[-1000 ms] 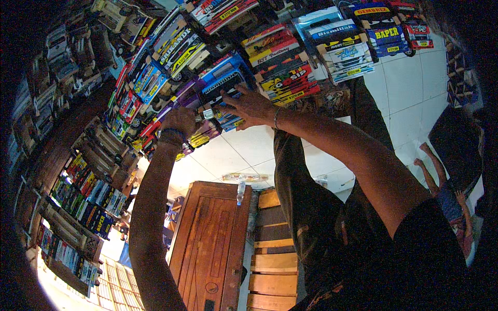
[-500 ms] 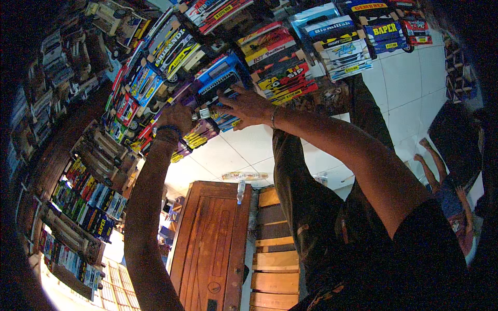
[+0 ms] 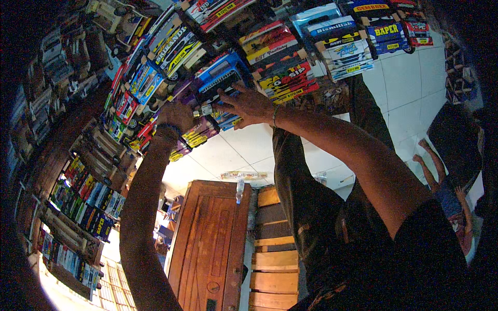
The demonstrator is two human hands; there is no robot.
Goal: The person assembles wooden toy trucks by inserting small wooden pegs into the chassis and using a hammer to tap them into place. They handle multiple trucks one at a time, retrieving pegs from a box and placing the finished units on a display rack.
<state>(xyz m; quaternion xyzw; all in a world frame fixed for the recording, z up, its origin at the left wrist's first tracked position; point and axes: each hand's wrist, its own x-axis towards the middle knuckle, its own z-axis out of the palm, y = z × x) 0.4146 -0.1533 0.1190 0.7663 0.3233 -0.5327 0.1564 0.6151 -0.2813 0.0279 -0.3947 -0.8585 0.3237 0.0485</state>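
Observation:
Before me a blue toy truck (image 3: 222,70) stands in a crowded row of painted wooden toy trucks. My left hand (image 3: 175,116) is closed in a fist beside it, around a small tool with a silvery metal end (image 3: 204,110). The fist hides its handle, so its kind is unclear. My right hand (image 3: 250,106) lies over the front of the blue truck, fingers spread and bent, gripping nothing that I can see. Purple-and-yellow truck parts (image 3: 199,132) show below the metal end, between my hands.
More toy trucks, such as a white-and-blue one (image 3: 342,49), fill the top. Shelves of trucks (image 3: 93,192) stand at left. Below are a brown wooden door (image 3: 207,243), a clear bottle (image 3: 239,191) and pale floor tiles (image 3: 249,145). Another person (image 3: 454,207) is at far right.
Both hands stay almost in place, with the metal end still between them. My left forearm has shifted slightly to the left.

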